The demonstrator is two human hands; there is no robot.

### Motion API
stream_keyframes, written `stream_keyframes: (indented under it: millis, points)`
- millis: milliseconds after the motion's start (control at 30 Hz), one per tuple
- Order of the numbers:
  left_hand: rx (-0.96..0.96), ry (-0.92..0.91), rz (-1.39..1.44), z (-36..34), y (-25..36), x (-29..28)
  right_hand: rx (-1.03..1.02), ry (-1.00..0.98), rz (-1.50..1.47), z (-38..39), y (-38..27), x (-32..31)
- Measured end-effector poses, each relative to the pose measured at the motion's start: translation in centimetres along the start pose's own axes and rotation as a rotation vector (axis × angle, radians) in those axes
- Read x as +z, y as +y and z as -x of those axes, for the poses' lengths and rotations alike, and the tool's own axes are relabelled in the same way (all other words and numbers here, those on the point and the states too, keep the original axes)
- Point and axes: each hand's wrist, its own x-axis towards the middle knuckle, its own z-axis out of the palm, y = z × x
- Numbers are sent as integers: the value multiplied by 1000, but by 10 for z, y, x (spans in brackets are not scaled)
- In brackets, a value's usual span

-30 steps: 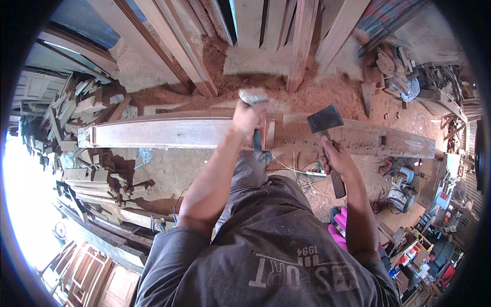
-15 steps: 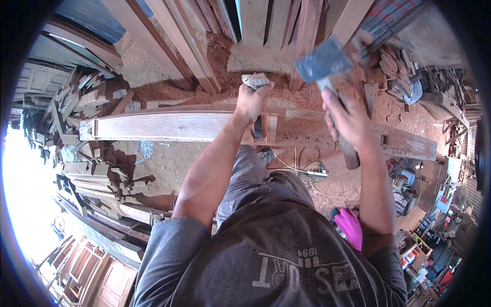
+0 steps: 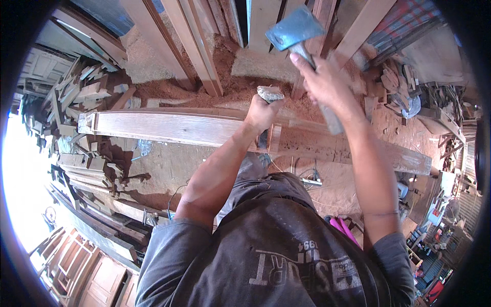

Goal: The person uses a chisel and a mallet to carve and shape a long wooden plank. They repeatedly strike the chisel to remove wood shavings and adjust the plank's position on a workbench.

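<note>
My left hand is closed round the handle of a chisel, whose frayed, pale top sticks out above the fist. The chisel's dark blade points down at the wooden beam and stands beside a small upright block on it; where its tip rests is hidden. Raised beyond the beam to the right, my right hand grips a mallet by its wooden handle. The mallet's dark, blocky head is up and away from the chisel, slightly blurred.
Tall planks lean at the far side above sawdust. Scrap wood is heaped on the left, and more offcuts lie at the far right. A cable with a power strip lies on the ground near my legs.
My right hand has lifted the mallet farther away and to the left. My left hand still holds the chisel at the beam, and the whole view has shifted slightly.
</note>
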Motion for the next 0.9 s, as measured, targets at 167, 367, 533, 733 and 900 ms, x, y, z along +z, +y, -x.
stream_keyframes:
  millis: [167, 367, 533, 733, 900]
  points:
    - [-80, -18, -60, -5, -23, -2, 91, -328, 165, 0, 37, 2]
    - [-221, -72, -87, -24, -15, 6, 189, -330, -68, -1, 58, 13]
    - [-455, -275, 107, 2, -10, 8, 315, -331, -209, 32, 109, 9]
    - [104, -163, -771, 57, 1, -25, 452, -193, -386, 107, 204, 22]
    - [14, -485, -1182, 164, 5, -9, 493, -185, -239, 147, 268, 41]
